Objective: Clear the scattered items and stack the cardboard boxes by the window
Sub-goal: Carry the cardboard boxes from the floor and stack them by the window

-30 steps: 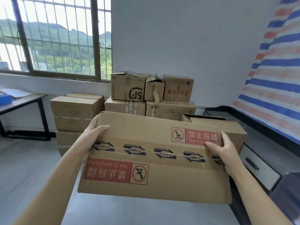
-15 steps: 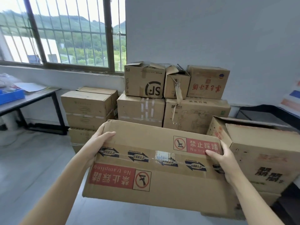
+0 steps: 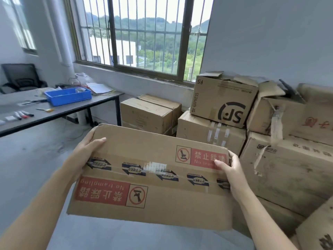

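A box (image 3: pixel 153 177) held up before the stack (image 3: pixel 207 134)
The left hand (image 3: pixel 86 152) and right hand (image 3: pixel 228 168) clasp its ends, thumbs on top, for a level carry; it hangs in mid-air near the window (image 3: pixel 144 42).

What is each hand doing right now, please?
The left hand grips the left end of the cardboard box.
The right hand grips its right end.
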### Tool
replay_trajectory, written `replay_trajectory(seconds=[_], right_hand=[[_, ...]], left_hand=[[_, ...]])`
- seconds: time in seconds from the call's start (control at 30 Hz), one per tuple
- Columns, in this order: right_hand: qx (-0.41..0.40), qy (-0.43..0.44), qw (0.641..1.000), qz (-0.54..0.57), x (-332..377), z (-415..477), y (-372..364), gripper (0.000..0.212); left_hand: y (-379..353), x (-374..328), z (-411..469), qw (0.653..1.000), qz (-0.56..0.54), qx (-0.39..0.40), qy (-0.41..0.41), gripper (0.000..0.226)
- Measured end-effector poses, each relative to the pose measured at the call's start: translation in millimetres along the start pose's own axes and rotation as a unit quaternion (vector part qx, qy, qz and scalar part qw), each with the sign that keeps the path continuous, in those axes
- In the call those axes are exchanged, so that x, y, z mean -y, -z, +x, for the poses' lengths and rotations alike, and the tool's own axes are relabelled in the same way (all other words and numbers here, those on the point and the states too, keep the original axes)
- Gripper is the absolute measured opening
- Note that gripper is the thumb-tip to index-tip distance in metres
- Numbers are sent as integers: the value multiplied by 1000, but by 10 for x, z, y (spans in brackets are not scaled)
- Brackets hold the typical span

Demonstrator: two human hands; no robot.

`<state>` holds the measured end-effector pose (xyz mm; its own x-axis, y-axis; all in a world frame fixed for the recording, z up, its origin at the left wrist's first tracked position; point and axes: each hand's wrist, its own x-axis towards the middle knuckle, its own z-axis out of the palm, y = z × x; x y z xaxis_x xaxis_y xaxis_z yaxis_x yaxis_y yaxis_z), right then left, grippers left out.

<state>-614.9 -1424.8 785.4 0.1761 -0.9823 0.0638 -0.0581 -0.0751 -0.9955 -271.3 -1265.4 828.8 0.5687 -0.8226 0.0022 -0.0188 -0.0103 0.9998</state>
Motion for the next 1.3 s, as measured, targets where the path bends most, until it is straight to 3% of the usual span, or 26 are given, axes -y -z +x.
replay_trajectory(seconds=[0.37,0.53,0.6,0.93,1.13,1.3], right_hand=[[69,19,997,-39,258,2163,-1615,56],[54,44,998,3,433,2927,-1975,67],[42,61,997,13,509,3270,-2108,60],[20,147,987,52,808,5445,-2421,58],[18,171,983,57,880,6597,-2485,55],[-29,151,988,25,651,7126,-2518,86]], left_hand=[[623,68,2134,998,-45,-46,-8,25],[653,-116,3045,996,-54,-71,-31,39],[629,-185,3395,993,-72,-77,-49,41],[-39,-544,5428,978,-117,-93,-142,43],[-422,-633,6565,978,-125,-83,-145,52],[-676,-534,7378,983,-127,-40,-128,53]])
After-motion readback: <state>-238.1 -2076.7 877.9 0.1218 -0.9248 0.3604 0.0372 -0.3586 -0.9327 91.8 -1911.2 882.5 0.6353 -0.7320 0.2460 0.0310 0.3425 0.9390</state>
